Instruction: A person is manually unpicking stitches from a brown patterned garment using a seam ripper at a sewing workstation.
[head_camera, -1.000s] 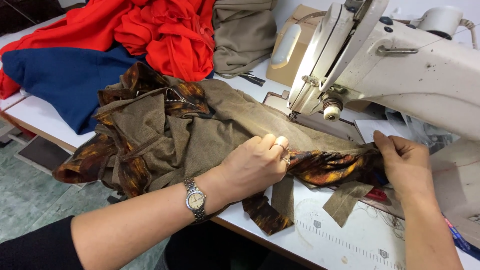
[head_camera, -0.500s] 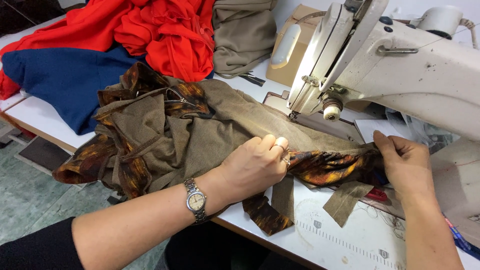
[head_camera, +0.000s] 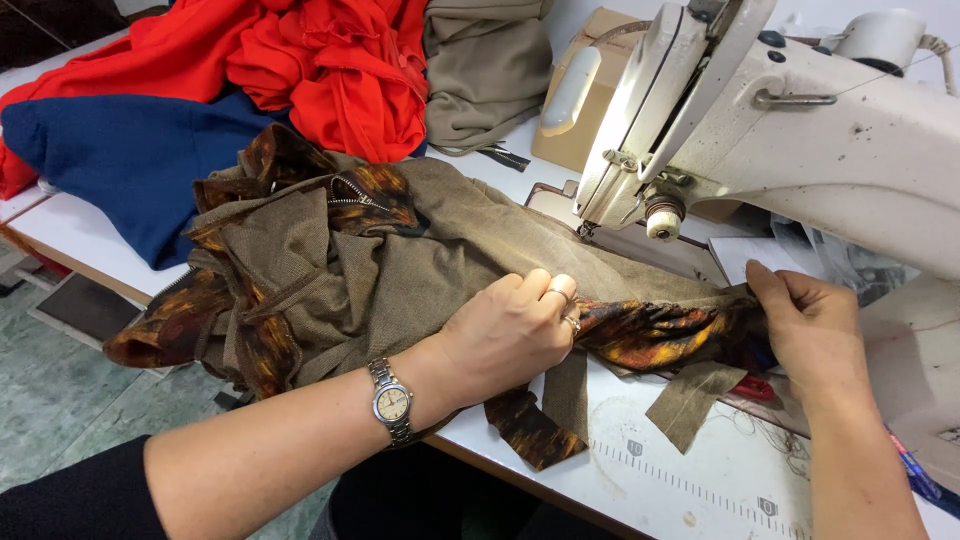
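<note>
A brown garment (head_camera: 340, 260) with an orange-and-black patterned lining (head_camera: 655, 335) lies bunched across the white table (head_camera: 680, 470), in front of a white sewing machine (head_camera: 800, 130). My left hand (head_camera: 510, 335), with rings and a wristwatch, pinches the fabric where the brown cloth meets the lining. At the right, my right hand (head_camera: 815, 330) grips the garment's other end, just below the machine arm. The stretch of lining between the two hands is pulled fairly flat. A zipper (head_camera: 345, 190) shows in the bunched part at the left.
Red cloth (head_camera: 310, 60), blue cloth (head_camera: 130, 160) and a folded grey-beige cloth (head_camera: 485, 70) are piled at the back left. A cardboard box (head_camera: 590, 90) stands behind the machine. A printed ruler scale (head_camera: 690, 480) runs along the table's front edge.
</note>
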